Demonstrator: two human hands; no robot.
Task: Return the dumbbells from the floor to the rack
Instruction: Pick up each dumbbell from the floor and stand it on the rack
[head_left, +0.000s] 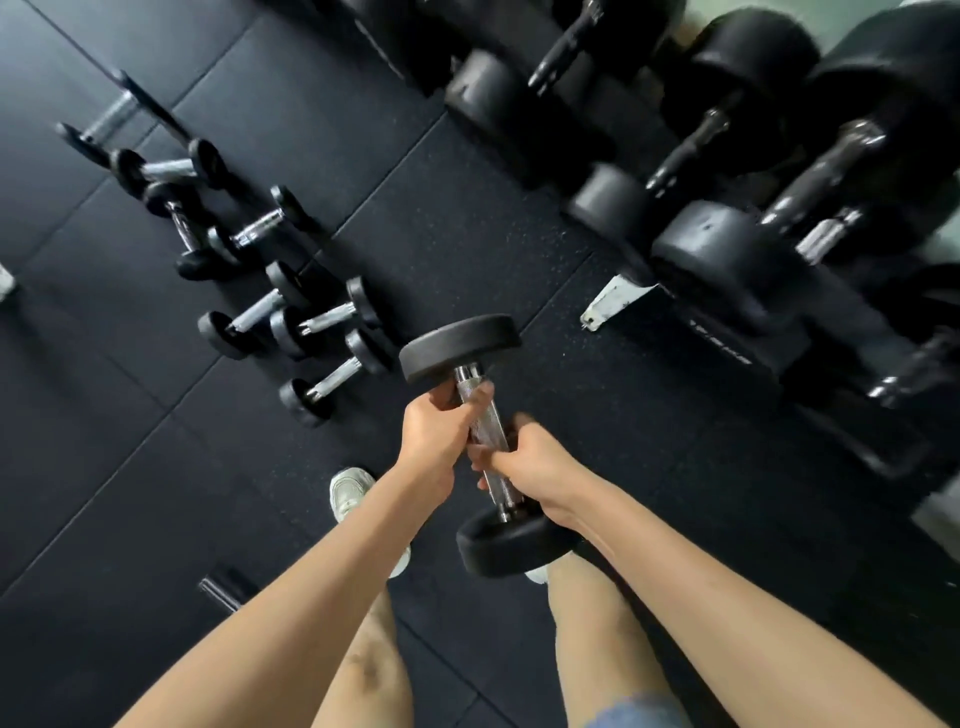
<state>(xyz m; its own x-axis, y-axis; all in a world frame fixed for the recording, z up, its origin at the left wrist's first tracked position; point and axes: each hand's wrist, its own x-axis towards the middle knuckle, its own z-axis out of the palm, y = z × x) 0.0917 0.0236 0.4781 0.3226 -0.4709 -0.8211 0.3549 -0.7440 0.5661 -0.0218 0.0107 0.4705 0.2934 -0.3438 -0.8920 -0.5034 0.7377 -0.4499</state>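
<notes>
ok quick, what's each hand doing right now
Left hand: closed on the upper part of the dumbbell handle.
Right hand: closed on the lower part of the same handle.

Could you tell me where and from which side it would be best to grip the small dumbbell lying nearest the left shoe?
Probably the nearest floor dumbbell is best taken by its bare chrome handle, from above, fingers wrapping between the two black heads. It lies flat with the bar exposed; the round heads offer no grip.
</notes>
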